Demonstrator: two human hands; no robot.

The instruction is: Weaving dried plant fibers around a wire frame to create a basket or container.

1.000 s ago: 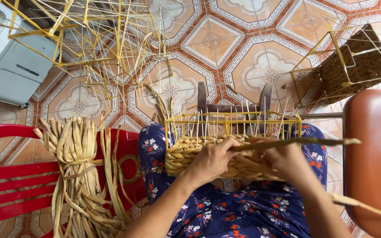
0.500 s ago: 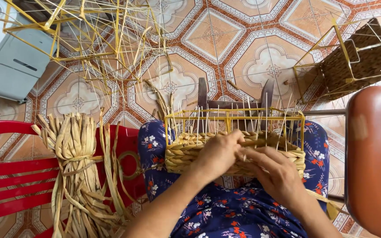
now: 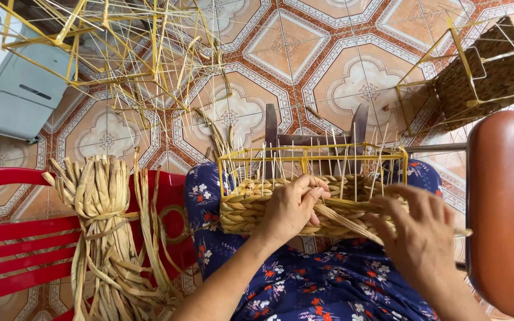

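A half-woven basket on a yellow wire frame rests on my lap, which is covered by blue floral cloth. My left hand presses on the woven wall, its fingers pinching a straw strand among the thin upright stakes. That strand runs down to the right under my right hand, which hovers over the basket's right side with its fingers spread and the strand passing beneath the palm.
A bundle of dried straw lies on a red slatted bench at left. Bare yellow wire frames are stacked on the tiled floor. A finished brown basket stands at upper right, an orange-brown chair seat at right, a grey appliance at upper left.
The long strand that stuck out to the right has been drawn in against the basket. My right hand slid right and down and opened its fingers; my left hand stays on the weave.
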